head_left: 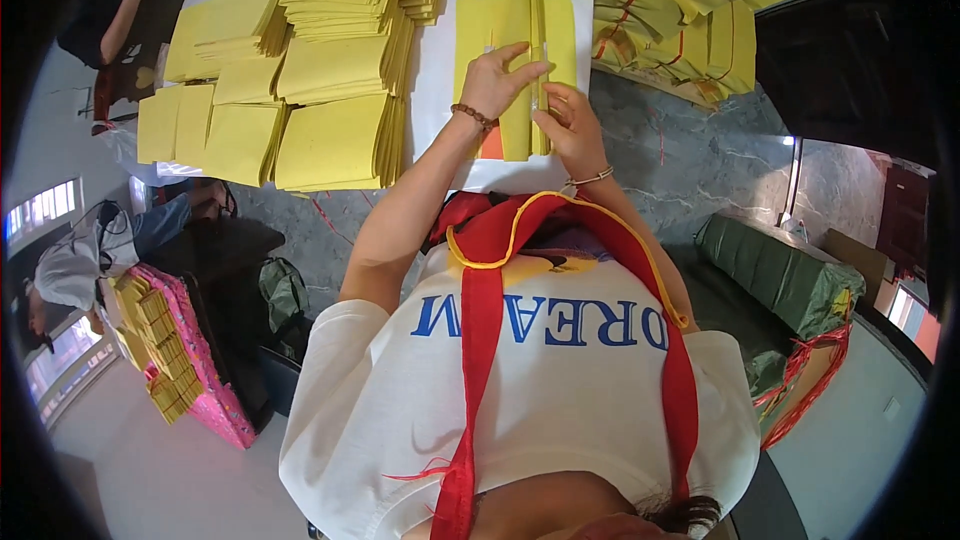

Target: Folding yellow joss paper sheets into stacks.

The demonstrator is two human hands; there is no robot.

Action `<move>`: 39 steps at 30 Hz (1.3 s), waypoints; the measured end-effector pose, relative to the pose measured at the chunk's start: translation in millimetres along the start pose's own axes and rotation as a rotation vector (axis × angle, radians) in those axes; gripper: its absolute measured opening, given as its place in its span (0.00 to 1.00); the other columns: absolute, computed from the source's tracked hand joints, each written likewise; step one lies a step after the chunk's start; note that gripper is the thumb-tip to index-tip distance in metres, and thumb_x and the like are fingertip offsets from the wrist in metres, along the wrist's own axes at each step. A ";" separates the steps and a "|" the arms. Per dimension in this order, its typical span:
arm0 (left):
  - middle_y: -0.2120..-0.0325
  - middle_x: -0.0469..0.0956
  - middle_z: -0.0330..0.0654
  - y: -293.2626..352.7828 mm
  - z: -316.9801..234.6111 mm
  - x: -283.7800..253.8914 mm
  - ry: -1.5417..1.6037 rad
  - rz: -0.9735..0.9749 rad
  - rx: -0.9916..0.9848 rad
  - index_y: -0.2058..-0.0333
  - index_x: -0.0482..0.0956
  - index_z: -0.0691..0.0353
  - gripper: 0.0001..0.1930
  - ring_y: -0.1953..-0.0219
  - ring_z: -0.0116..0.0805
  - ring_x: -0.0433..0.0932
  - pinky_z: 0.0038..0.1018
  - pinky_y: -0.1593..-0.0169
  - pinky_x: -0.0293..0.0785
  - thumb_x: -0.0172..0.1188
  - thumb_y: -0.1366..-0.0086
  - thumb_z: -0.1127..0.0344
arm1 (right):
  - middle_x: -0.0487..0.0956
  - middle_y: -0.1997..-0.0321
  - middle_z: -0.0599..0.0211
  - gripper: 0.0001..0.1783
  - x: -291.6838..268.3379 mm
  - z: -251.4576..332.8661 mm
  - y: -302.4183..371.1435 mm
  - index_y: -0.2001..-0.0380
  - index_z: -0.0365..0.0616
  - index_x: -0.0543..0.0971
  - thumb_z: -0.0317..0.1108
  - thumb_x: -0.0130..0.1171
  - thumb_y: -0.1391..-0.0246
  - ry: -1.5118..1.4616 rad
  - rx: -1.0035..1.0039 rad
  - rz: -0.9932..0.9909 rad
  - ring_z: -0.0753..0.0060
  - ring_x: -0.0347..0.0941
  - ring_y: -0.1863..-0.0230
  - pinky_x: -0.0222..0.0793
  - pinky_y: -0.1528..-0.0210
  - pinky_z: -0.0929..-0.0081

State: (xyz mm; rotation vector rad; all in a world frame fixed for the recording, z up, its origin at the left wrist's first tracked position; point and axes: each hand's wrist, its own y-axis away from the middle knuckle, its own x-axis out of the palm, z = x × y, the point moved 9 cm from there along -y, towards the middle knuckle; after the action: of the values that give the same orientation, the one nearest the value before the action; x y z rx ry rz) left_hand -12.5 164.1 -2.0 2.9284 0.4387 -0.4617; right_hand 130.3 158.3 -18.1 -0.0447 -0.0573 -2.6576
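Observation:
A folded yellow paper piece [516,120] lies in front of me, its middle edges standing up. My left hand [497,83] rests on its left flap, thumb and index finger stretched apart, the thumb against the raised edge. With bent fingers, my right hand [575,135] grips the raised edge from the right, lower than the left thumb. Beneath is another flat yellow sheet [562,25] on a white tabletop [432,70]. A small orange-red patch [491,144] shows beside the fold near my left wrist.
Stacks of yellow paper [330,135] fill the table's left side. Tied yellow bundles [680,30] stand at the right. A green wrapped package [780,270] lies lower right. At left, another person's arm [125,15] reaches in; a second person [85,250] is near a pink-covered surface [205,370].

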 end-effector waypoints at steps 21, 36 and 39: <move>0.64 0.76 0.53 0.5 6.2 2.2 0.144 0.007 0.010 0.59 0.74 0.70 0.29 0.62 0.34 0.75 0.26 0.58 0.69 0.62 0.52 0.51 | 0.69 0.54 0.61 0.23 7.0 6.7 0.6 0.52 0.38 0.65 0.28 0.55 0.53 -0.219 0.110 0.055 0.70 0.65 0.51 0.59 0.49 0.76; 0.71 0.76 0.54 -2.2 4.0 1.6 -0.047 -0.080 -0.019 0.66 0.76 0.67 0.16 0.69 0.45 0.75 0.31 0.65 0.70 0.57 0.49 0.60 | 0.69 0.53 0.61 0.22 4.3 3.4 1.0 0.52 0.37 0.64 0.27 0.54 0.52 -0.197 0.098 0.041 0.71 0.64 0.49 0.58 0.47 0.76; 0.73 0.75 0.55 -0.2 -3.6 1.0 -0.139 -0.090 -0.008 0.68 0.75 0.67 0.15 0.71 0.48 0.74 0.33 0.67 0.69 0.57 0.49 0.60 | 0.69 0.52 0.61 0.23 3.2 2.5 1.2 0.52 0.37 0.64 0.26 0.55 0.52 -0.196 0.100 0.041 0.70 0.64 0.49 0.58 0.47 0.76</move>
State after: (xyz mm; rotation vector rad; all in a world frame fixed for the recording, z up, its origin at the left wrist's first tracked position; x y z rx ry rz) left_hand -10.6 165.3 1.1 2.8545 0.5538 -0.6687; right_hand 128.1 155.8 -15.4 -0.2700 -0.2509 -2.5970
